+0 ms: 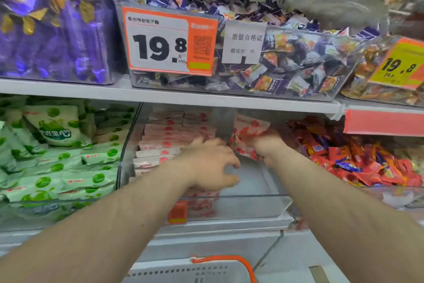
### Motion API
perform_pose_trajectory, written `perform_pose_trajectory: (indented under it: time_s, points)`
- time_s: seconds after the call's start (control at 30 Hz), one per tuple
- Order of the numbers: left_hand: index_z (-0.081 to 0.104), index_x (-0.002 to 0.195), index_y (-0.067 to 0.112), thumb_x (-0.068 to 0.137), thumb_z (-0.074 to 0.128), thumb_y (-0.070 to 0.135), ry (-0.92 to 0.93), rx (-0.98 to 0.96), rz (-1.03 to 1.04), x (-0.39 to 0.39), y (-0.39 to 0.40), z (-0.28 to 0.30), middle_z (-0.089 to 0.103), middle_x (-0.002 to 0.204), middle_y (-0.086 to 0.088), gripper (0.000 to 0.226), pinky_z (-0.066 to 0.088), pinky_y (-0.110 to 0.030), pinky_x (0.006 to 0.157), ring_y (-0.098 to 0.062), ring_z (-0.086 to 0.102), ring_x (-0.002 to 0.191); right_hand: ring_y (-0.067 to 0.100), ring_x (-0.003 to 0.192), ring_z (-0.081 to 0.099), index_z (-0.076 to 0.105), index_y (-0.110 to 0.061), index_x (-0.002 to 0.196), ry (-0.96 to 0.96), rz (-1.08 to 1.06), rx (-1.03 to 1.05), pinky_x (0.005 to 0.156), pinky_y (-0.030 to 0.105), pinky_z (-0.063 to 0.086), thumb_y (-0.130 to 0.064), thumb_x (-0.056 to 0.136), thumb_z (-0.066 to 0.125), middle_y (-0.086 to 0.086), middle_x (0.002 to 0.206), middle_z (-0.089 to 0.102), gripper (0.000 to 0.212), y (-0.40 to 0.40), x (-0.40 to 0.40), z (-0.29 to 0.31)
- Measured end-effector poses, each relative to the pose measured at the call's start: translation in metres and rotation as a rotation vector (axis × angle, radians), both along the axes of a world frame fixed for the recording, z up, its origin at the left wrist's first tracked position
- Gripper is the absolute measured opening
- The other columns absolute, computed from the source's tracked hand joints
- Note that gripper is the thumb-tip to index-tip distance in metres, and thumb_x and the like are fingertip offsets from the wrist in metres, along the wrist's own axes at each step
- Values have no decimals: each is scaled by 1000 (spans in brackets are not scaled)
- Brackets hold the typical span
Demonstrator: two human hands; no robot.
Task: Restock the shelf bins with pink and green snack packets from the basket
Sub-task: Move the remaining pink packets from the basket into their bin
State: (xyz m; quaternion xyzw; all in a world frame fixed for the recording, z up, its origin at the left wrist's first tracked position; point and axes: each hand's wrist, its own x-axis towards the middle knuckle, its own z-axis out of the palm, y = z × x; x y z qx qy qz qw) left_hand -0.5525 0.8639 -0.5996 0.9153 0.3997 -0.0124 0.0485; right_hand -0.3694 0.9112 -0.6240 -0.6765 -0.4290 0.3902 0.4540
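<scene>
Both arms reach into the clear middle bin on the lower shelf. My right hand grips a bunch of pink snack packets near the bin's back right. My left hand hovers over the bin's bare floor with fingers spread and loosely bent, holding nothing, beside the stacked pink packets on the bin's left side. Green snack packets fill the neighbouring bin to the left. The white basket with an orange handle shows at the bottom edge; its contents are hidden.
A red-wrapped snack bin sits right of the pink bin. The upper shelf carries a purple bag bin, a mixed candy bin with a 19.8 price tag, and hangs low over the hands.
</scene>
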Motion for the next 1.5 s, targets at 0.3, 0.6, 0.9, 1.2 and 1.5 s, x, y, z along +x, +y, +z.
perform_pose_trajectory:
  time_s: [0.3, 0.6, 0.9, 1.2, 1.5]
  points:
    - [68, 69, 18, 82, 52, 48, -81, -1, 49, 1, 18, -15, 63, 58, 4, 37, 37, -34, 77, -15, 56, 78, 17, 84, 65, 62, -11, 100, -265, 66, -169, 70, 24, 56, -27, 87, 72, 1, 93, 66, 23, 78, -21, -24]
    - [68, 67, 20, 80, 52, 52, -106, -3, 60, -1, 18, -18, 59, 59, 7, 37, 36, -40, 98, -17, 52, 82, 22, 73, 69, 68, -4, 81, -220, 80, -74, 63, 35, 58, -19, 80, 65, 10, 80, 71, 15, 86, -42, -33]
    - [67, 70, 21, 82, 53, 53, -166, 1, 68, -4, 14, -17, 65, 65, 7, 36, 36, -36, 97, -15, 51, 83, 14, 70, 62, 66, -3, 99, -159, 46, -127, 55, 21, 52, -13, 90, 63, 8, 93, 69, 14, 83, -36, -35]
    - [64, 85, 31, 79, 45, 71, -275, -144, 160, -7, 10, -13, 67, 61, 9, 45, 45, -29, 76, -3, 60, 69, 17, 58, 58, 63, -8, 83, -326, -27, -228, 43, 22, 36, -29, 88, 62, 7, 75, 66, 21, 55, -37, -24]
    - [56, 112, 27, 80, 60, 35, -564, 166, 304, -22, -22, 5, 63, 103, 7, 34, 47, -36, 84, -21, 58, 100, 20, 79, 62, 67, -20, 77, -532, -154, 281, 65, 23, 37, -19, 80, 61, -2, 73, 67, 6, -58, -63, 17]
